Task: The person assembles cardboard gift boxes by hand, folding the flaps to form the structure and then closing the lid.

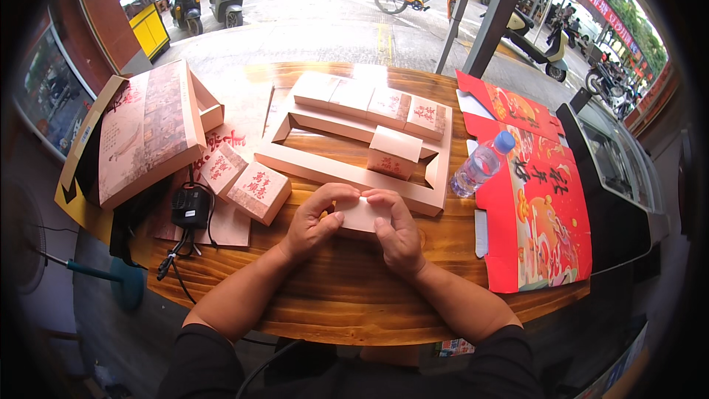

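A small pink cardboard box is held between my left hand and my right hand, thumbs and fingertips along its near and far edges. Just beyond my hands lies a pink cardboard tray frame with an open middle. One small printed box stands tilted inside the frame at its right. Several more small boxes form a row along the frame's far side. Left of my left hand, two small boxes rest on a flat printed sheet. The underside of the held box is hidden.
A large printed gift box leans at the left, near a black power adapter with cables. At the right, a water bottle stands beside red printed cardboard. The wooden table has a curved near edge.
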### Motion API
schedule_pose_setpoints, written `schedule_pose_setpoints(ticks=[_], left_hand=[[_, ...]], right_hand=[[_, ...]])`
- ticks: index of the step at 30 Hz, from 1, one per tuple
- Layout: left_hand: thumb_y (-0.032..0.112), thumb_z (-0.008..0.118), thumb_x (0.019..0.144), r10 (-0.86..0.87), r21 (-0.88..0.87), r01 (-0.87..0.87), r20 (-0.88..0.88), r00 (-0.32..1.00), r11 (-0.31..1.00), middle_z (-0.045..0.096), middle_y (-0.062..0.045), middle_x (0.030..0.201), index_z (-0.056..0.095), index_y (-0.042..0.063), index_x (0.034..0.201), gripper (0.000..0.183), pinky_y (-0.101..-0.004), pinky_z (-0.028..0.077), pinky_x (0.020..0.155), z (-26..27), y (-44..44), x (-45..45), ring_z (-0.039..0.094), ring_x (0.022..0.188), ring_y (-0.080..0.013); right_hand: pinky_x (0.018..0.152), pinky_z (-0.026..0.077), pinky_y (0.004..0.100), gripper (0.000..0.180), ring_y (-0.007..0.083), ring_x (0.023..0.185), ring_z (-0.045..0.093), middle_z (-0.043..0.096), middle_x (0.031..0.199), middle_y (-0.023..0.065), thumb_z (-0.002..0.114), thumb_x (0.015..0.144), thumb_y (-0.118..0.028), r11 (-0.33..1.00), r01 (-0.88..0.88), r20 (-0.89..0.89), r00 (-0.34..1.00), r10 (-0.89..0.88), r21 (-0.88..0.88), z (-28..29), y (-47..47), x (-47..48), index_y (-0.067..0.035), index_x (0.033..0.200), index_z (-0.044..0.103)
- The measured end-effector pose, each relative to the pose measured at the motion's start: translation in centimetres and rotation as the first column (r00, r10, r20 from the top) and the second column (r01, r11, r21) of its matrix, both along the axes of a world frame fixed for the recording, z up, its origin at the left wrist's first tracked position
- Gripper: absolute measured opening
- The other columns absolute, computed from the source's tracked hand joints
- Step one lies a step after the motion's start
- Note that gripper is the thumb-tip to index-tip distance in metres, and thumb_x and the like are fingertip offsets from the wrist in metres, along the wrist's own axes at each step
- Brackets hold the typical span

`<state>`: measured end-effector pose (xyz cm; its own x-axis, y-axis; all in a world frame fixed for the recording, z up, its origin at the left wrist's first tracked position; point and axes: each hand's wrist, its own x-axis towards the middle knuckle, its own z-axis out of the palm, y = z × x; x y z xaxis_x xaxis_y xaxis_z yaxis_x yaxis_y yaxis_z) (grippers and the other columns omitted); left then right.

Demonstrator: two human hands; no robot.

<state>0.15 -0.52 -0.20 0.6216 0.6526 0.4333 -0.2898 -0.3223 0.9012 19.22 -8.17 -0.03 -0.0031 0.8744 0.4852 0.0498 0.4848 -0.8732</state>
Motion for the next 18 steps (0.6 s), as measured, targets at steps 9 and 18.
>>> schedule_pose_setpoints(ticks=[9,18], left_hand=[[0.022,0.066,0.096,0.087,-0.07,-0.09,-0.053,0.995,0.993,0.056,-0.009,0.124,0.054,0.001,0.13,0.042,-0.0301,0.043,0.099,0.3,-0.7,0.2,0.054,0.116,-0.0177],[0.037,0.055,0.102,0.251,-0.282,-0.186,0.216,0.944,0.941,0.058,-0.01,0.124,0.047,0.002,0.136,0.049,-0.0293,0.042,0.1,-0.8,0.8,-0.4,0.054,0.112,-0.0158]], right_hand=[[0.109,0.036,0.0357,0.061,0.0228,0.125,0.047,0.05,0.135,0.0144,0.066,0.095,-0.02,0.998,-0.025,-0.139,0.99,0.016,-0.061,-0.3,-0.4,-0.4,-0.001,0.145,0.034],[0.109,0.036,0.0343,0.072,0.0206,0.128,0.047,0.048,0.138,0.0127,0.07,0.091,-0.012,0.995,-0.035,-0.093,0.995,0.026,-0.097,-0.7,0.0,-0.5,0.0,0.149,0.029]])
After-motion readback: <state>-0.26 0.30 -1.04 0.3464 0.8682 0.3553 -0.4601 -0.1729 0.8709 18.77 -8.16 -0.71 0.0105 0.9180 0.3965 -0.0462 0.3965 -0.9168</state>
